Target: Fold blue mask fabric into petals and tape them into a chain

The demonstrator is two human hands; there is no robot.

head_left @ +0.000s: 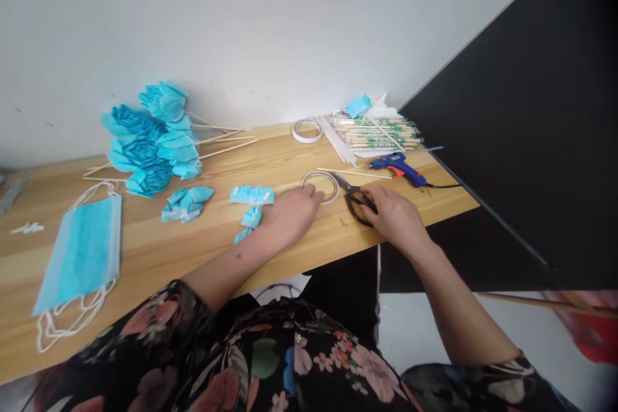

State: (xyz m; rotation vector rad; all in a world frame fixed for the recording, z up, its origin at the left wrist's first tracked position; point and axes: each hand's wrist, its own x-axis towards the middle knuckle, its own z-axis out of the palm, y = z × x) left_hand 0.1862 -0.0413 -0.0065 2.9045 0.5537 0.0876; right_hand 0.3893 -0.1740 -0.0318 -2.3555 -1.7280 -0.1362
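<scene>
My left hand (290,214) rests on the wooden table (159,251) with curled fingers touching a roll of clear tape (322,181). My right hand (393,214) lies over the black handles of a pair of scissors (351,196), fingers closed on them; the blades point up-left toward the tape roll. Small folded blue paper pieces (252,194) lie just left of my left hand.
Blue paper flowers on wooden sticks (149,141) lie at the back left. A stack of blue face masks (80,254) sits at the left. A second tape roll (308,131), a bundle of chopsticks (379,132) and a blue glue gun (400,168) are at the back right.
</scene>
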